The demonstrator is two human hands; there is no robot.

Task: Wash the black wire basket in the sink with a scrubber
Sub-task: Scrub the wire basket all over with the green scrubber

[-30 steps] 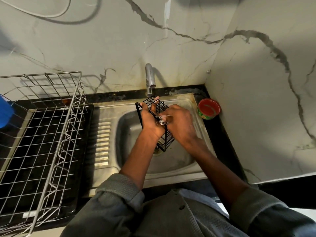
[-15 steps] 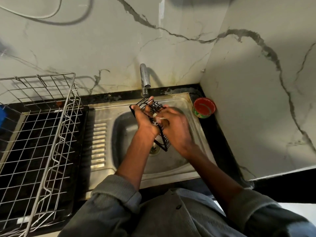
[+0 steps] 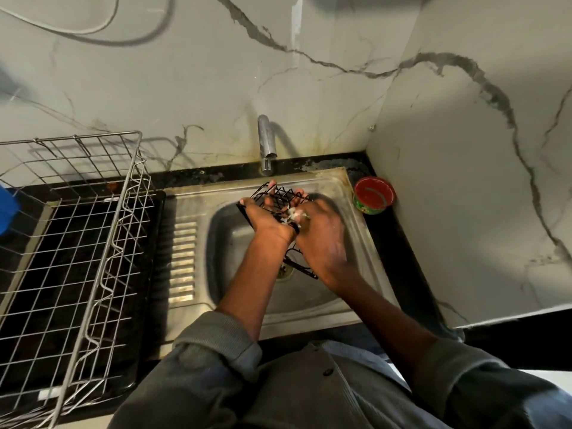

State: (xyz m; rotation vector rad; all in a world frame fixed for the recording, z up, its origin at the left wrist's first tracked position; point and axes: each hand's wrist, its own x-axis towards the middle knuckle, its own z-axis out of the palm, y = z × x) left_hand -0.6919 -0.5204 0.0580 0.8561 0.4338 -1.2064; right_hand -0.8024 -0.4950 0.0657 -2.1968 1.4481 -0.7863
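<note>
- The black wire basket (image 3: 280,195) is held over the steel sink (image 3: 340,187) below the tap (image 3: 265,144); both hands hide its middle, leaving only its far grid and a lower corner in view.
- The left hand (image 3: 268,220) grasps the basket, fingers curled through the wires.
- The right hand (image 3: 322,239), motion-blurred, pinches a pale, foamy scrubber (image 3: 294,214) against the basket; its shape is hard to make out.
- A silvery wire rack (image 3: 93,243) stands left, cut off by the frame.
- A round red-lined tub (image 3: 374,195) sits at the sink's corner.

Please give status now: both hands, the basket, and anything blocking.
Left hand grips black wire basket over sink. Right hand holds soapy scrubber against it. Tap just above, no water visible. Nothing in the way.
</note>
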